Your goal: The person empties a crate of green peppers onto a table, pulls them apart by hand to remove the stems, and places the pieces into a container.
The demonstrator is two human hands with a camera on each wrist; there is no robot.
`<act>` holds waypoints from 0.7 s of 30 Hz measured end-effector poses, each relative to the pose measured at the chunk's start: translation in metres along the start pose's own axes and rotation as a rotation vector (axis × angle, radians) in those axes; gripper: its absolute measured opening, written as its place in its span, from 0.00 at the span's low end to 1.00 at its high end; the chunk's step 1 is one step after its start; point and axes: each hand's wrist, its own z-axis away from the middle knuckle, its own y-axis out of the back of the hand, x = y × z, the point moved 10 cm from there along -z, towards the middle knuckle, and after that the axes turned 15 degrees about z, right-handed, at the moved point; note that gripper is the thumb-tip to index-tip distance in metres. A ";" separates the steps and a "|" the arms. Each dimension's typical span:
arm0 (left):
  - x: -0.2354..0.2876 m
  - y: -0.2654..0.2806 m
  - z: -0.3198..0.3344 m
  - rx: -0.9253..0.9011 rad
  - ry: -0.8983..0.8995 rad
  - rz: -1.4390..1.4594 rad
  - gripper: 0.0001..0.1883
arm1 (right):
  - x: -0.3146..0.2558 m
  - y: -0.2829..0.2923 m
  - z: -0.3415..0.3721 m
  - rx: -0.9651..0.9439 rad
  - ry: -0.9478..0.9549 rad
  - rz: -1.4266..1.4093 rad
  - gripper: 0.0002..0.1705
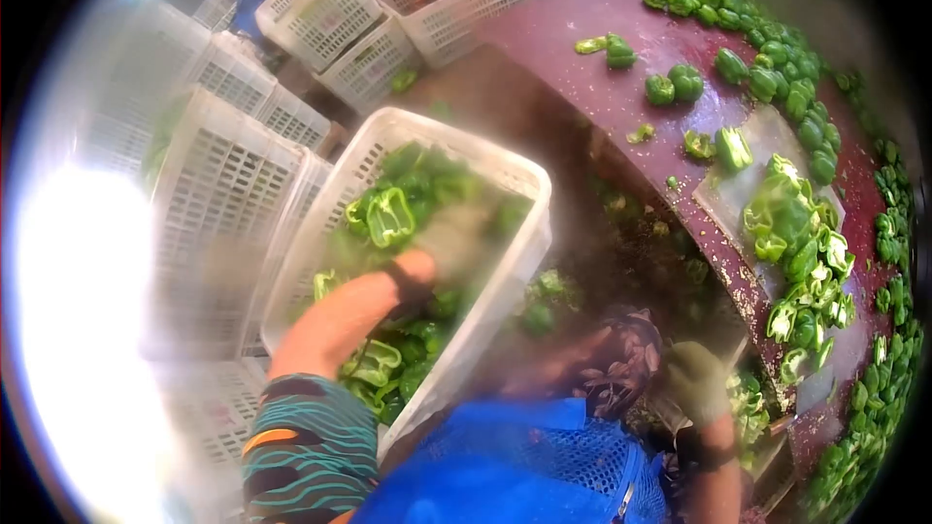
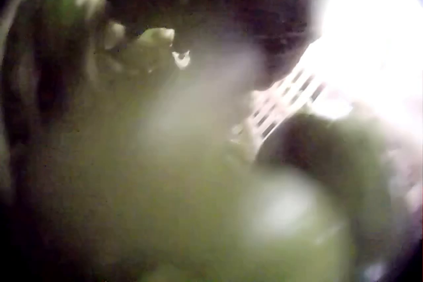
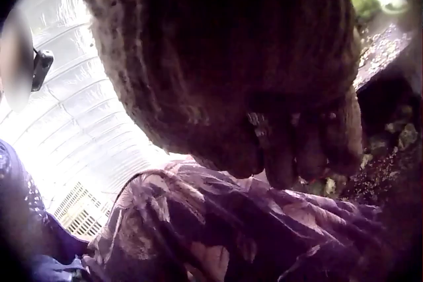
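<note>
The left hand (image 1: 456,243), gloved and blurred, is down in a white crate (image 1: 539,223) among cut green peppers (image 1: 391,217). Its fingers cannot be made out. Blurred green shapes (image 2: 291,222) fill much of the left wrist view, close to the lens, with crate slats (image 2: 281,107) behind. Beside the person's knee, the right hand (image 1: 694,383) hangs in a knitted glove. The right wrist view shows this glove (image 3: 231,70) dark, its fingers loosely bent above patterned cloth (image 3: 244,229), with nothing seen in them.
A reddish table (image 1: 553,29) curves along the right, bearing whole peppers (image 1: 767,82) and a pile of cut ones (image 1: 806,252). Stacked white crates (image 1: 223,194) stand at the left, and more crates (image 1: 325,15) at the back. Pepper scraps (image 1: 549,301) lie beneath the table's edge.
</note>
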 end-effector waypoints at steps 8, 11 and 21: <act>-0.147 0.057 0.025 0.315 0.299 -0.336 0.33 | 0.006 -0.004 0.015 -0.047 -0.106 0.028 0.09; -0.134 0.055 0.028 0.256 0.405 -0.135 0.33 | 0.016 -0.017 0.021 -0.088 -0.214 -0.100 0.10; -0.079 0.067 0.132 0.083 0.007 -0.216 0.37 | -0.003 -0.027 0.008 -0.110 0.005 0.083 0.08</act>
